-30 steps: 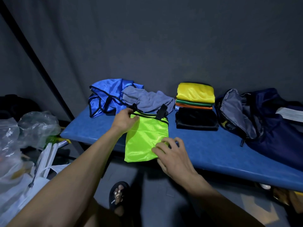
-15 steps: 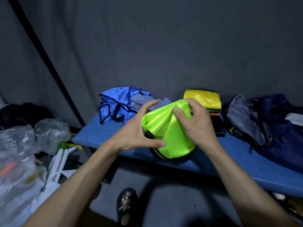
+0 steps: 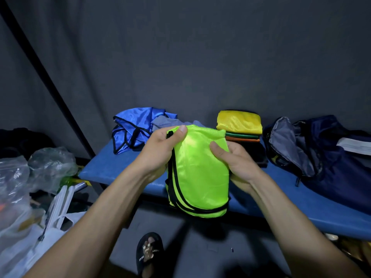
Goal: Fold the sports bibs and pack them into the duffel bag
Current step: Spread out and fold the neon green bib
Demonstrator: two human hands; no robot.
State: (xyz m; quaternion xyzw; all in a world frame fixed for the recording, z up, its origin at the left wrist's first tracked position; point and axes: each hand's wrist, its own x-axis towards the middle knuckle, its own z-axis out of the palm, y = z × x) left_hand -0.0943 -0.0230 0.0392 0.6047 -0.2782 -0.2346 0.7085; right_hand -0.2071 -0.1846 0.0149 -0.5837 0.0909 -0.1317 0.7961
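Note:
A folded neon green bib (image 3: 198,171) with black trim hangs in the air above the front edge of the blue bench (image 3: 104,169). My left hand (image 3: 160,151) grips its upper left edge, thumb on top. My right hand (image 3: 234,163) holds its right side, thumb pressed on the front. Behind it a stack of folded bibs (image 3: 240,125) has yellow on top, then green, orange and black. A crumpled blue bib (image 3: 134,127) and a grey one (image 3: 164,122) lie at the back left. The navy duffel bag (image 3: 325,157) lies open on the right.
Clear plastic bags (image 3: 24,177) and white bags pile up on the floor at the left. My foot in a black sandal (image 3: 148,255) is below the bench. A dark grey wall stands behind, with a black pole (image 3: 46,73) slanting at the left.
The green bib lay flat on the bench a second ago. Both hands folded it and lifted it off the bench, and now hold it upright, closer to me.

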